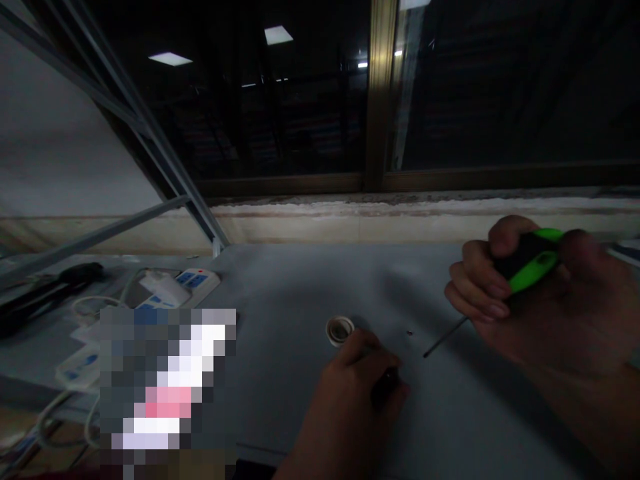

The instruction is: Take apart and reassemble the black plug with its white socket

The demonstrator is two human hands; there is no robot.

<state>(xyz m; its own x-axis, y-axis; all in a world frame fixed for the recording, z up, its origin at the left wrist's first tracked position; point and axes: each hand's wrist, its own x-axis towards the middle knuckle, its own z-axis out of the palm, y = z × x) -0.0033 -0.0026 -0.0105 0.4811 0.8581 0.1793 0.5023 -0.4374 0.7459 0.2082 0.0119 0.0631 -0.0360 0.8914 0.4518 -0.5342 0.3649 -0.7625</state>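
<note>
My right hand (pixel 540 300) is closed around the black and green handle of a screwdriver (pixel 535 263). Its thin metal shaft slants down and left, with the tip just above or on the grey table. Low in the middle, my left hand (pixel 355 393) is closed on a small dark object (pixel 385 388), mostly covered by the fingers, so its kind is unclear. Right behind that hand sits a small round whitish cap-like piece (pixel 340 331) with a hollow centre. A tiny screw-like bit (pixel 409 333) lies between the two hands.
White power strips (pixel 197 283) with a plugged-in adapter (pixel 165 288) and cables lie at left, near a black object (pixel 50 293). A metal frame (pixel 165 160) rises there. A window (pixel 280 120) stands behind the grey table (pixel 280 293). A patch at lower left is pixelated.
</note>
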